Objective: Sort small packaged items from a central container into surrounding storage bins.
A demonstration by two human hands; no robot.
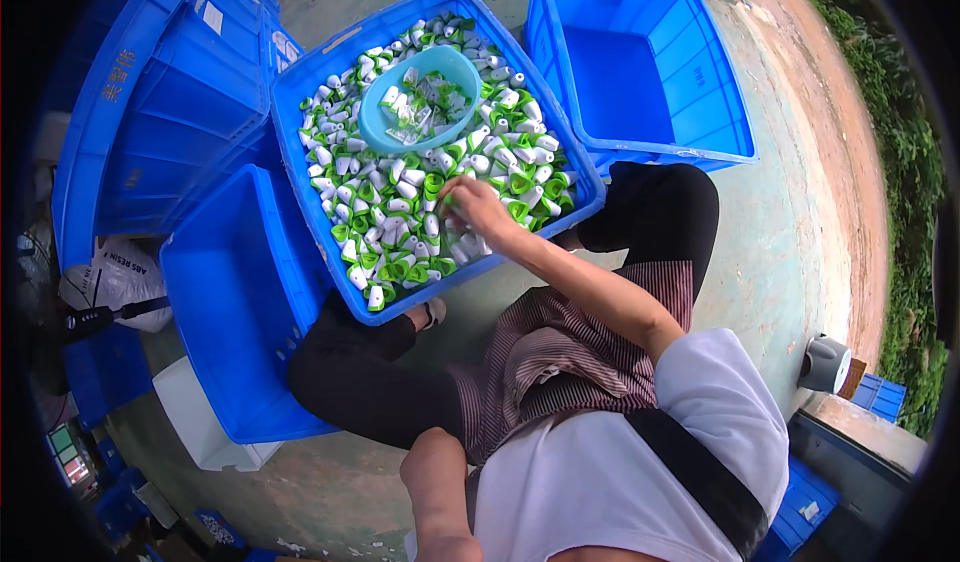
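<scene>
A large blue crate [590, 205] stands in front of me, filled with small white-and-green plastic pieces [400, 202]. My right hand [478, 208] reaches down over these pieces near the crate's near side. Its fingers are bent together and slightly blurred; what they hold, if anything, I cannot make out. On top of the pieces, beyond my hand, rests a light-blue plastic bowl [373, 127] holding small clear packets or parts [430, 107] with bits of green. Of my left side only a bent bare arm shows at the lower edge; no left fingers are visible.
A blue crate [620, 82] with a bare bottom stands at the far right, another [235, 302] at the left. Stacked blue crates [190, 92] rise at the far left. A white box [205, 422] sits below the left crate. My knees flank the filled crate.
</scene>
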